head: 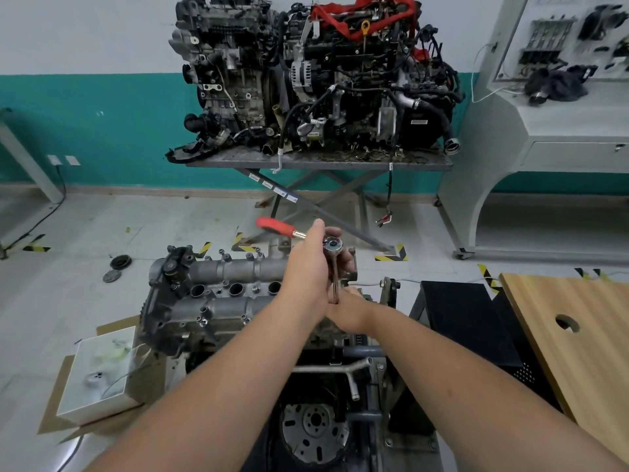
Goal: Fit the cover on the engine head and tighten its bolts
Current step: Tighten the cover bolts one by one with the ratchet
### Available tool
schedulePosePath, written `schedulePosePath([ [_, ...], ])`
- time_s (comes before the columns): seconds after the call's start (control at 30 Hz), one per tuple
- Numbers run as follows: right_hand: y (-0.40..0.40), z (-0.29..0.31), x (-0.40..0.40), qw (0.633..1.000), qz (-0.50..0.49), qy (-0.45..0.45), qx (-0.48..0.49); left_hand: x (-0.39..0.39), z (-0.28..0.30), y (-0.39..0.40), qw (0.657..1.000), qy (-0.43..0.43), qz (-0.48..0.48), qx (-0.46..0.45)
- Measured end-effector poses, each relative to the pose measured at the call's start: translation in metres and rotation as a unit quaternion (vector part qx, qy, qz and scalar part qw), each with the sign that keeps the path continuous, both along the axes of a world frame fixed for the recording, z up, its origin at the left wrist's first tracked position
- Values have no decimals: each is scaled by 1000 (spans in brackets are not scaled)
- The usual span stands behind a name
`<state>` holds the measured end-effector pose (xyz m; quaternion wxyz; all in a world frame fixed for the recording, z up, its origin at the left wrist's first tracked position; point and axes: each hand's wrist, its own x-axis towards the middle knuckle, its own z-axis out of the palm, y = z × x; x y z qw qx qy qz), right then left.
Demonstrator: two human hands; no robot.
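**Desk:** What is sitting in front of the person?

**Photographer:** An engine head (218, 301) on a stand, lying with its long axis running left to right across the view. The cover (238, 267) is lying on top of it along the same axis, with bolts (223, 256) standing up along its far edge and more along the near edge.

**Desk:** And the hands?

**Photographer:** Both are working at the right-hand end of the cover. The left hand (308, 267) is reaching across from the left and gripping the head of a ratchet (332, 247). Its red handle is pointing away to the left, and its extension is dropping straight down. The right hand (350, 311) is sitting lower, just beside the foot of that extension. Whether its fingers are gripping the shaft or only steadying it, I cannot tell; the left wrist is covering them.

**Desk:** So which way is the work lying?

**Photographer:** My reading is that the remaining bolts are lying leftward along the cover, on the left arm's side, so that arm is the nearer one.
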<state>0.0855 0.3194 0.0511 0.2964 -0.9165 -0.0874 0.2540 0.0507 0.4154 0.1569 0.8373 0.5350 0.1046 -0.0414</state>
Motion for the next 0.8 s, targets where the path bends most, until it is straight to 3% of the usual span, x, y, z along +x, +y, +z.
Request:
schedulePosePath([
  [0.13,0,1,-2,1000,0,-2,6,0,12,17,979,-16,-159,122],
  [0.23,1,1,-4,1000,7,-14,-2,1,23,23,952,-34,-225,204],
  [0.4,-7,-2,-2,999,29,14,20,12,54,22,861,-12,-283,424],
  [0.47,-5,0,-4,999,38,20,21,15,64,17,778,-66,-294,552],
  [0.6,-10,7,-9,999,32,31,-6,10,57,2,519,-245,-264,775],
  [0.63,-6,17,-8,999,29,41,-5,6,48,1,457,-314,-225,801],
  [0.67,1,17,-12,999,-10,50,8,2,36,2,417,-398,-170,799],
  [0.7,9,16,-12,998,-61,-30,-1,-2,22,6,392,-474,-116,780],
  [0.73,12,26,-8,998,-56,39,4,-5,9,10,396,-536,-49,744],
  [0.77,18,39,-16,991,-125,-28,41,-7,-3,13,444,-565,11,695],
  [0.8,24,47,-18,985,-144,-91,15,-9,-11,15,549,-552,39,626],
])
